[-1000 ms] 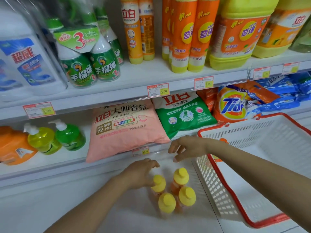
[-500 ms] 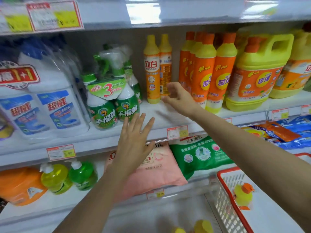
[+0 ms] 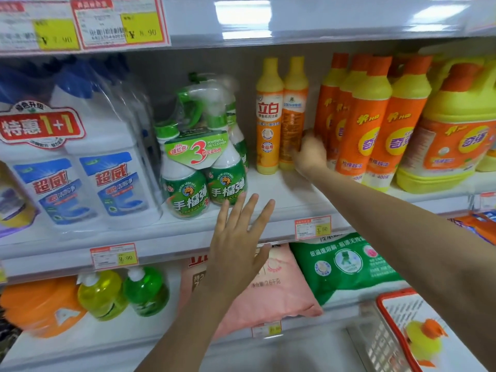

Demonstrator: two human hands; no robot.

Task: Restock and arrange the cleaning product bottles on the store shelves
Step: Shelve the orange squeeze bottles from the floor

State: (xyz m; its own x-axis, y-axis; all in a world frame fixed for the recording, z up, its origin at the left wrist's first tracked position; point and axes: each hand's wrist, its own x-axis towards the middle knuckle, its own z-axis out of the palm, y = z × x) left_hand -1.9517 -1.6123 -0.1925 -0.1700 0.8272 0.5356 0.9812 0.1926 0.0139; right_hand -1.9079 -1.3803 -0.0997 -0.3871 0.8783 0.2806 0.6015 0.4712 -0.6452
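Two slim yellow-capped orange bottles stand side by side on the middle shelf. My right hand reaches in at the right-hand slim bottle and holds its lower part, with the fingertips hidden behind it. The left-hand slim bottle stands against it. My left hand hovers open in front of the shelf edge, fingers spread, holding nothing, just right of the green spray bottle pack. A small yellow bottle with an orange cap lies in the red-rimmed basket at the bottom right.
Tall orange bottles and a big yellow jug crowd the shelf right of my right hand. White twin-pack bottles stand at the left. Below lie a pink bag, a green bag and pump bottles.
Both hands rose from the yellow-capped bottles on the bottom shelf to the middle shelf. My right hand has since reached further in and closed on the slim bottle; my view tilted up.
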